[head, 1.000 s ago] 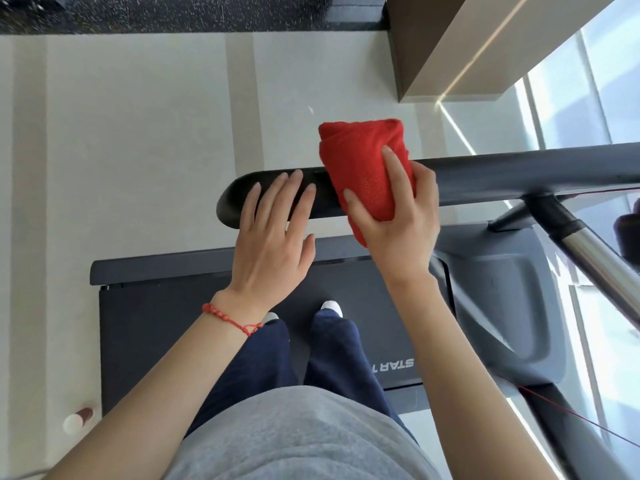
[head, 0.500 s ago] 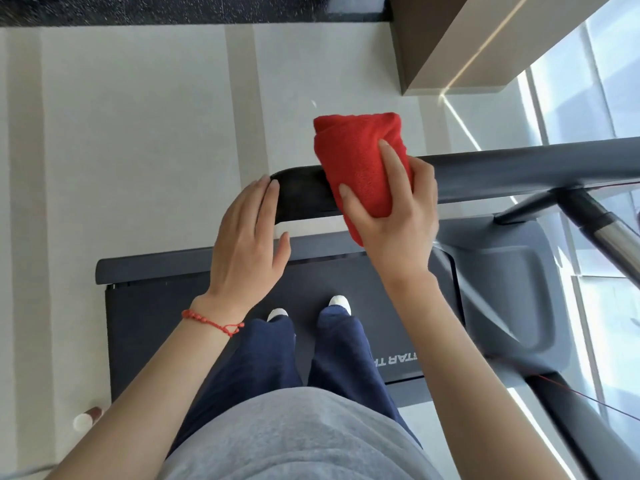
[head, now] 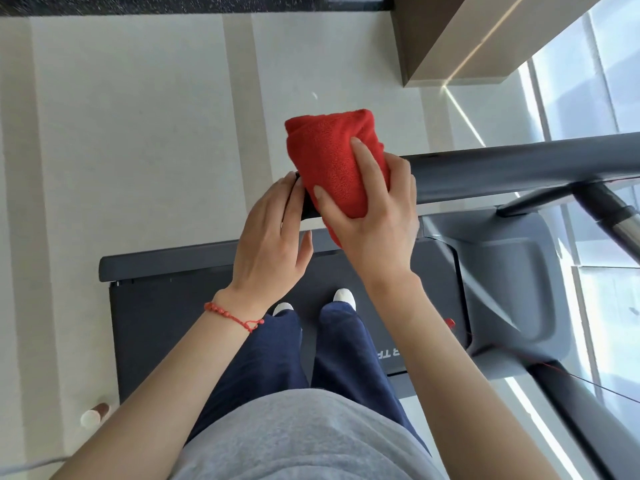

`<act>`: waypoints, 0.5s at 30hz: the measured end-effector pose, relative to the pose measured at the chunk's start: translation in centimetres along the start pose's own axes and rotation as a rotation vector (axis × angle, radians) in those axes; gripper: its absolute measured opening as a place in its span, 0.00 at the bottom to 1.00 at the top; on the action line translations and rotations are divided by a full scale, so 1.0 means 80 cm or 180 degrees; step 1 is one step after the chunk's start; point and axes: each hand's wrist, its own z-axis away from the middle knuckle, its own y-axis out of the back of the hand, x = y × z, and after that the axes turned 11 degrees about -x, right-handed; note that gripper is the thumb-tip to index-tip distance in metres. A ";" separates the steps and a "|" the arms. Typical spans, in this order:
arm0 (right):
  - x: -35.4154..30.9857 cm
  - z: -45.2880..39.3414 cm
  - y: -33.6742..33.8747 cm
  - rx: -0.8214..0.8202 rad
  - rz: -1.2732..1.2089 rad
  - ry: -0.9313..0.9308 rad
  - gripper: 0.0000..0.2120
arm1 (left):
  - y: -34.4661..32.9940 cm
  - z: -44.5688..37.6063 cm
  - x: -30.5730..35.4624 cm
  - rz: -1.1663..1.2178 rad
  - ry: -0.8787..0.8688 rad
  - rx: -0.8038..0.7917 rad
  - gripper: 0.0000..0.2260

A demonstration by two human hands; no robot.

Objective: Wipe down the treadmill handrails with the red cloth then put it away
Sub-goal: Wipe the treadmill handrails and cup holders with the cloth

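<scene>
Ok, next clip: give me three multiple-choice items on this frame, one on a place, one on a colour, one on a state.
1. Where is the cloth?
A. On the floor
B. Draped over the handrail's end
C. On the belt

2. What colour is the bracelet on the left wrist?
A. Red
B. Blue
C. Green

3. What is the right hand doing?
A. Hanging idle
B. Resting flat on the belt
C. Holding the cloth against the rail

Answers:
1. B: the cloth sits folded over the handrail near its free end.
2. A: the bracelet is red beads on red cord.
3. C: the right hand has fingers and thumb wrapped on the cloth, while the left hand touches the rail's tip.
</scene>
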 end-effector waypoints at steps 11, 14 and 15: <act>0.034 0.006 0.030 0.0333 -0.0115 -0.0370 0.26 | 0.001 0.002 0.000 -0.0237 -0.0203 0.0098 0.25; 0.042 0.009 0.042 0.0340 -0.0246 -0.0461 0.27 | 0.000 0.001 0.011 -0.0262 -0.0378 0.0185 0.23; 0.044 0.012 0.045 0.0353 -0.0295 -0.0481 0.26 | 0.000 0.000 0.017 -0.0262 -0.0418 0.0187 0.23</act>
